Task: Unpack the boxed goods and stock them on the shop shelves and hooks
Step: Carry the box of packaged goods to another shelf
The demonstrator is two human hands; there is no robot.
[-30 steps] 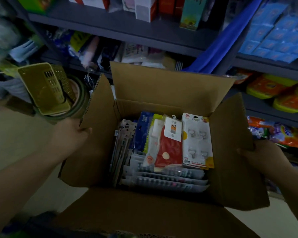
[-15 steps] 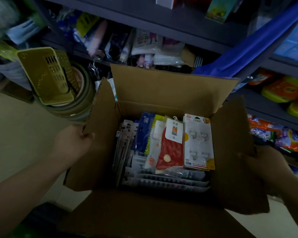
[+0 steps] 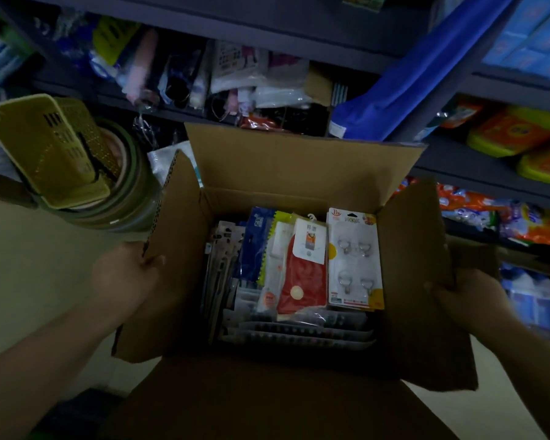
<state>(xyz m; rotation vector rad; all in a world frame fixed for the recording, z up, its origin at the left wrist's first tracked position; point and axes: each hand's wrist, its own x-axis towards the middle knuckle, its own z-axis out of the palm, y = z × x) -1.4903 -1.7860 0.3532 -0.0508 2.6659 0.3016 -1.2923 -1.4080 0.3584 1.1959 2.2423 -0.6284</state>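
A person holds an open cardboard box (image 3: 299, 173) in front of dark shop shelves (image 3: 267, 36), seen from above. The left hand (image 3: 124, 274) grips the outer edge of the box's left flap, thumb curled over the flap's rim. The right hand (image 3: 467, 296) clasps the outer edge of the right flap, fingers wrapped around the cardboard. All four flaps stand open; the far flap leans toward the shelves and the near flap spreads toward the viewer.

Inside, the box is packed with carded goods. On the right lies a white card of four metal hooks (image 3: 354, 262). Just left of it sits a red packet (image 3: 304, 274) with a white label, and left again a blue packet (image 3: 256, 242) and a row of thin clear packs (image 3: 223, 258) standing on edge. Flat clear packs (image 3: 299, 331) lie across the near side.

To the far left, a yellow-green plastic basket (image 3: 45, 150) rests in stacked round tubs (image 3: 131, 198). On the right, the shelves hold orange and yellow packages (image 3: 518, 134) and a blue cloth (image 3: 410, 77).
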